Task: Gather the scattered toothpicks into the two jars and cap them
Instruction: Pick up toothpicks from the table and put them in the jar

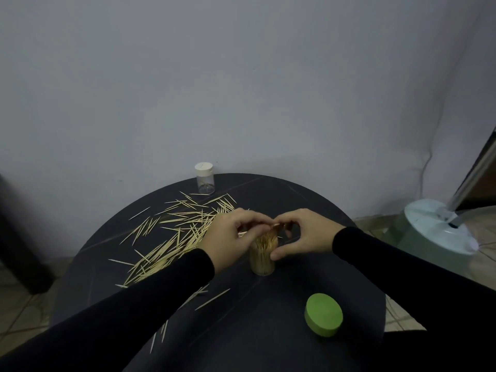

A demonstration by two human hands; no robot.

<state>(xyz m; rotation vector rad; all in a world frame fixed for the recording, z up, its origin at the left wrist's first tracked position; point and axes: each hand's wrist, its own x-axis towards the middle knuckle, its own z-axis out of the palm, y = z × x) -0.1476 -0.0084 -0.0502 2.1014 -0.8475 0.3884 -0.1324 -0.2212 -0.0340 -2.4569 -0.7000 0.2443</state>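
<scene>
round dark table (281,345) by grey wall (241,76); both hands' fingers (248,220) pinching toothpicks (268,237)

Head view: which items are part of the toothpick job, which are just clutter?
Job:
- clear jar packed with toothpicks, both hands at it
- left hand
- right hand
- loose wooden toothpicks
- round green cap
- small clear jar with white cap

Clutter:
- pale blue round stand base, on the floor
- round dark table
</scene>
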